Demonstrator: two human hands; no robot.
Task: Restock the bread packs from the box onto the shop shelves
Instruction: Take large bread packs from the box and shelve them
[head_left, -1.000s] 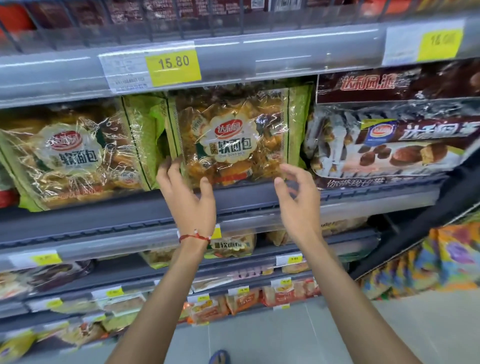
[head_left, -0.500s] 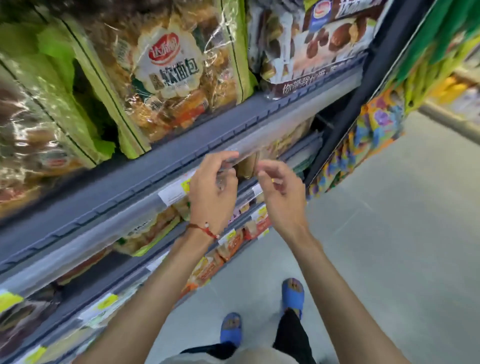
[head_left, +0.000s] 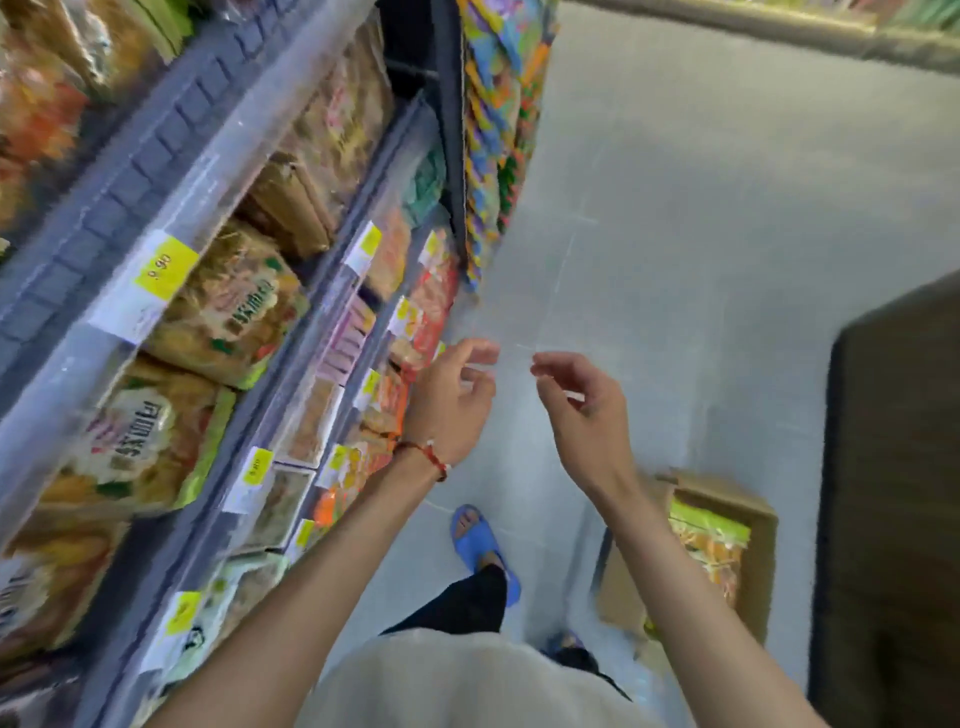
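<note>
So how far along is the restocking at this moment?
Done: bread packs line the shelves on the left. In hand: nothing; the left hand and right hand hang empty over the floor, fingers loosely curled. Left: the cardboard box on the floor holds at least one green-edged pack to shelve; how many lie beneath cannot be seen.

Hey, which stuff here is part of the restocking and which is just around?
Job: cardboard box, bread packs inside it, shelves, left hand, right hand, both empty.
Not the job: blue slipper, colourful packets on end rack, yellow price tags.
</note>
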